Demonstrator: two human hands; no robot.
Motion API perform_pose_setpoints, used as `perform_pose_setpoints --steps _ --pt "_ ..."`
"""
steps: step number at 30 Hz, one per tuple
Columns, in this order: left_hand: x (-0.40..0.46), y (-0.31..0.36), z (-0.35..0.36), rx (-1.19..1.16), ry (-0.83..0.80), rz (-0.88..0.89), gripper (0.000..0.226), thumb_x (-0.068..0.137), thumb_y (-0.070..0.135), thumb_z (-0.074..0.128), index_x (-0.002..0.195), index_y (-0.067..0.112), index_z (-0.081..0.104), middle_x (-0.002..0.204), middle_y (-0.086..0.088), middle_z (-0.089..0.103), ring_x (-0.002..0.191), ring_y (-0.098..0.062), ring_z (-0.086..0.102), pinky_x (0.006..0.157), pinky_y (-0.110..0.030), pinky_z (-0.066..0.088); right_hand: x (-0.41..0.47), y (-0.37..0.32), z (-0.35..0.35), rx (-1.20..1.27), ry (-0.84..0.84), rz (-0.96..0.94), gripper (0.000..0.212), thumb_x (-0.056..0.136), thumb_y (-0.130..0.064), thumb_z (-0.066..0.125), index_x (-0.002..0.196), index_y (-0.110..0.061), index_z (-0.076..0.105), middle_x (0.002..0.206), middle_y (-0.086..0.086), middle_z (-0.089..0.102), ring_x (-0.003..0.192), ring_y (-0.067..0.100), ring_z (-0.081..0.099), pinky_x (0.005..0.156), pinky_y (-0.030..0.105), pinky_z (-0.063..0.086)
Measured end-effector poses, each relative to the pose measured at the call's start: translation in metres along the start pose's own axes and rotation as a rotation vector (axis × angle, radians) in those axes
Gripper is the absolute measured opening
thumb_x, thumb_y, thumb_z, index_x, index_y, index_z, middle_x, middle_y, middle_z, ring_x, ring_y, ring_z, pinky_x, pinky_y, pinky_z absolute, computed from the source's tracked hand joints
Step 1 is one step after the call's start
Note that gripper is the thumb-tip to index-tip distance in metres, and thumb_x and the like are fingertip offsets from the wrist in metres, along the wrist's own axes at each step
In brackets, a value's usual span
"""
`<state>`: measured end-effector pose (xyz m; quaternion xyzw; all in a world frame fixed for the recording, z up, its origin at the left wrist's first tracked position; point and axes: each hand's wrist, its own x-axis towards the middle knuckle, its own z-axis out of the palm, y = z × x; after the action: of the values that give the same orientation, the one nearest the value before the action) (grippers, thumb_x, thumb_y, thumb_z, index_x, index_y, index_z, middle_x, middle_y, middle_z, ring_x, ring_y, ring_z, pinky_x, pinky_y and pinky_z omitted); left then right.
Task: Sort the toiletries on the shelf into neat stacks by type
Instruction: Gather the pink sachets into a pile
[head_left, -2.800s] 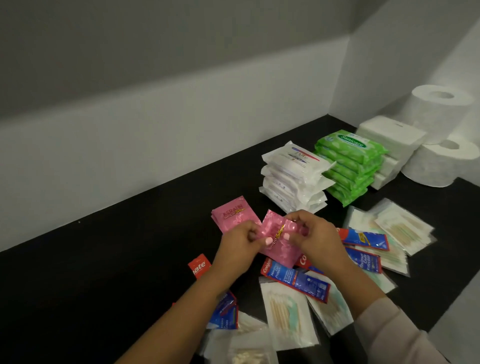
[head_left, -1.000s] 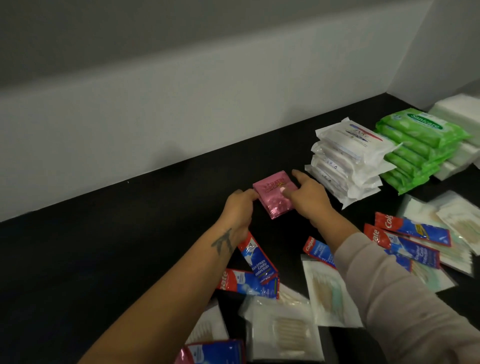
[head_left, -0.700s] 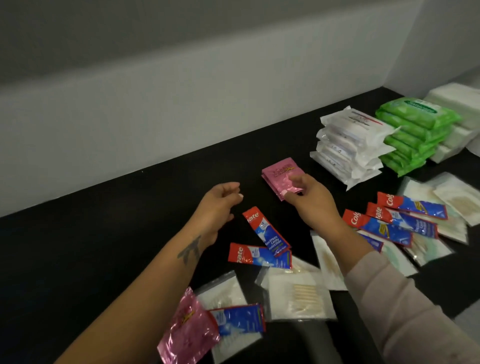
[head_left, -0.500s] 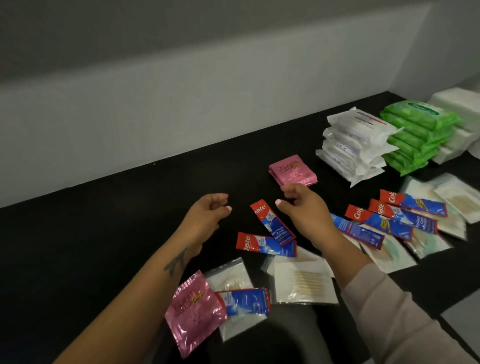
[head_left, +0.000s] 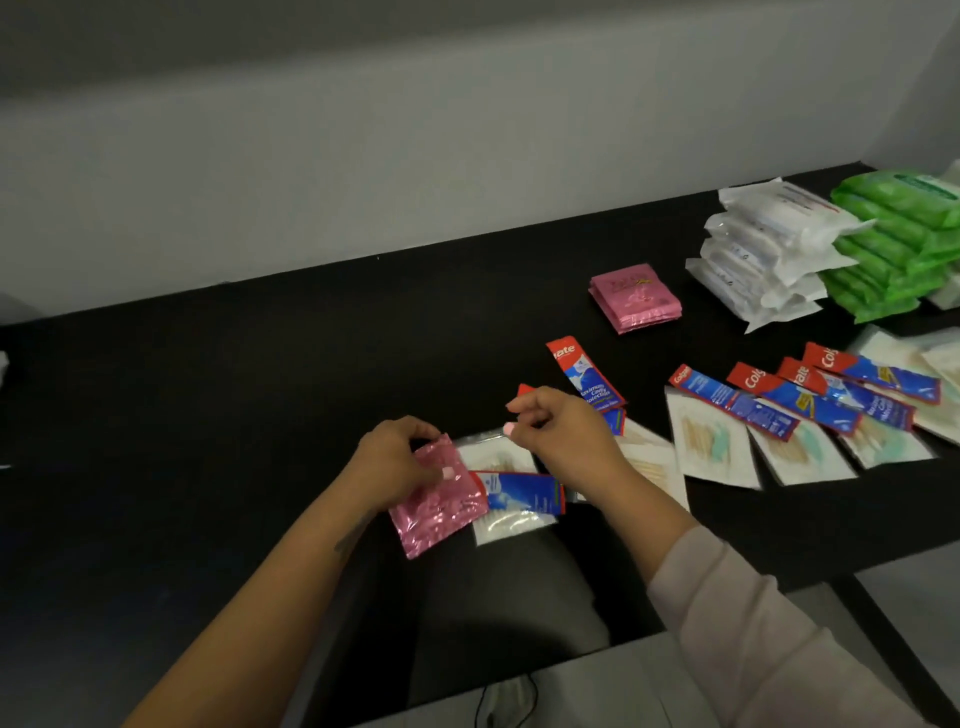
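Pink foil sachet (head_left: 439, 501), loose at shelf's near edge, now pinched by left hand (head_left: 400, 462) after both hands left pink stack (head_left: 635, 297); right hand (head_left: 558, 431) apparently curled, holding nothing. Next sachet heading stackward.

Black shelf (head_left: 208, 415) — pink sachet stack (head_left: 635, 296), toothpaste sachets (head_left: 810, 395)
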<state>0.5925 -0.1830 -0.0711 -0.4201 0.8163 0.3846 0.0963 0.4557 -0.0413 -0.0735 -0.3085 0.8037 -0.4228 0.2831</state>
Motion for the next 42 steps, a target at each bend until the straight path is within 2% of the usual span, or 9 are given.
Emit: perform_pose_setpoints --steps 4,7,14,17,21,28,33,38,42 --pt "-0.006 -0.007 0.008 0.221 0.055 -0.041 0.092 0.066 0.037 0.082 0.142 0.029 0.032 0.146 -0.003 0.028 0.135 -0.027 0.026 0.109 -0.047 0.032 -0.006 0.001 0.018 -0.04 -0.061 -0.011 0.028 0.086 -0.024 0.067 0.113 -0.022 0.061 0.1 -0.007 0.06 0.092 0.003 0.055 0.069 0.012 0.043" --pt "-0.005 -0.008 0.012 0.3 0.063 -0.063 0.1 0.063 0.036 0.084 0.145 0.029 0.027 0.147 -0.004 0.026 0.135 -0.027 0.026 0.109 -0.046 0.03 -0.008 0.003 0.027 -0.07 -0.085 0.016 0.029 0.085 -0.025 0.068 0.112 -0.024 0.06 0.107 -0.005 0.061 0.095 0.005 0.057 0.081 0.026 0.051" --pt "0.008 -0.01 0.009 0.306 0.073 -0.082 0.091 0.057 0.042 0.086 0.133 0.021 0.041 0.131 -0.004 0.043 0.119 -0.023 0.046 0.1 -0.042 0.042 -0.005 0.006 0.031 -0.111 -0.15 0.067 0.037 0.081 -0.028 0.07 0.116 -0.027 0.057 0.107 -0.007 0.059 0.098 0.01 0.058 0.088 0.035 0.052" --pt "0.013 -0.005 -0.003 0.154 -0.006 -0.051 0.073 0.061 0.032 0.086 0.122 0.02 0.048 0.121 0.0 0.053 0.107 -0.016 0.053 0.087 -0.031 0.045 0.0 0.005 0.028 -0.103 -0.224 0.06 0.04 0.08 -0.032 0.071 0.117 -0.028 0.056 0.1 -0.011 0.057 0.097 0.008 0.058 0.088 0.032 0.05" --pt "0.018 0.015 -0.022 0.053 -0.13 0.04 0.052 0.064 0.026 0.084 0.106 0.025 0.053 0.106 0.005 0.061 0.098 -0.013 0.059 0.085 -0.031 0.05 0.01 0.001 0.02 0.045 -0.298 0.034 0.031 0.082 -0.025 0.07 0.111 -0.023 0.059 0.099 -0.004 0.065 0.093 0.009 0.063 0.086 0.029 0.053" --pt "0.053 0.071 -0.04 -0.168 -0.234 0.154 0.043 0.068 0.015 0.081 0.103 0.022 0.058 0.101 0.001 0.069 0.094 -0.013 0.066 0.084 -0.033 0.053 0.044 -0.008 -0.025 0.122 -0.093 0.013 0.012 0.085 -0.01 0.064 0.09 -0.021 0.065 0.082 0.005 0.07 0.081 0.019 0.068 0.081 0.036 0.054" --pt "0.089 0.1 -0.039 -0.222 -0.262 0.199 0.009 0.088 0.023 0.063 0.095 0.018 0.061 0.095 0.001 0.07 0.088 -0.013 0.065 0.072 -0.026 0.049 0.063 0.005 -0.06 0.243 0.103 0.062 0.013 0.086 -0.01 0.065 0.083 -0.023 0.066 0.085 0.011 0.071 0.076 0.019 0.067 0.077 0.035 0.054" --pt "0.119 0.132 -0.025 -0.374 -0.269 0.229 0.016 0.096 0.019 0.05 0.098 0.022 0.066 0.086 0.004 0.069 0.078 -0.006 0.059 0.066 -0.021 0.047 0.079 0.019 -0.092 0.244 0.273 0.081 0.015 0.083 -0.014 0.069 0.091 -0.026 0.065 0.079 0.01 0.07 0.077 0.022 0.068 0.076 0.038 0.054" --pt "0.144 0.168 -0.013 -0.326 -0.164 0.259 0.013 0.093 0.023 0.056 0.1 0.026 0.067 0.09 0.004 0.068 0.077 -0.006 0.056 0.062 -0.019 0.043 0.096 0.027 -0.119 0.224 0.355 0.072 0.03 0.081 -0.011 0.07 0.102 -0.03 0.058 0.081 -0.002 0.064 0.08 0.017 0.066 0.073 0.031 0.053"
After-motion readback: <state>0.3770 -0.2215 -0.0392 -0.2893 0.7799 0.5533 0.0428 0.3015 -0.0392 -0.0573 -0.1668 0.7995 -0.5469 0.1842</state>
